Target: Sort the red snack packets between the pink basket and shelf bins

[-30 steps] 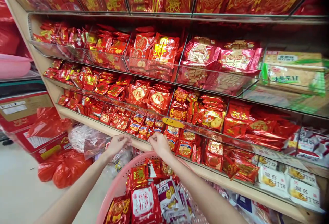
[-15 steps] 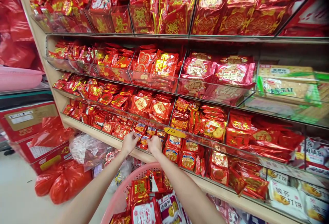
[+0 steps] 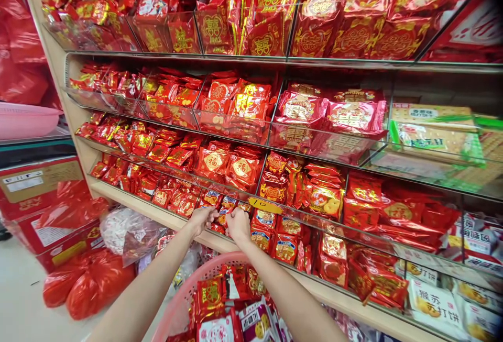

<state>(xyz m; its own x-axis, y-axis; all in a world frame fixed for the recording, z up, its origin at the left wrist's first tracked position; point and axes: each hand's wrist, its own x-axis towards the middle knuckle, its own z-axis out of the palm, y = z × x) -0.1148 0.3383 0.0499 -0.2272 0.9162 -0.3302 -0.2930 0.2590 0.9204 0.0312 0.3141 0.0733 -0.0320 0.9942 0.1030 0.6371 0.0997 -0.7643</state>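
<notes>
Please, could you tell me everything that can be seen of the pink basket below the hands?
The basket is pink, apparently plastic, with a curved rim and small holes in its wall. Its open top shows red packets and a white-and-purple packet inside. It sits below and in front of the shelf edge. The right forearm crosses over it; contact is unclear. The picture cuts off its lower part.

Red packets (image 3: 243,168) are gleaming away in glossy, crinkled, foil-like wrap, and the small blue-labelled packets (image 3: 226,207) are flashing that same slick shine! Clear, smooth plastic fronts (image 3: 334,145) are catching reflections, while a pale wood-look shelf edge (image 3: 173,221) is staying duller. The pink basket (image 3: 182,300) is showing perforated plastic, the red bags (image 3: 98,282) are shimmering, thin and wrinkled, and the carton (image 3: 55,177) is looking like matt cardboard.
</notes>
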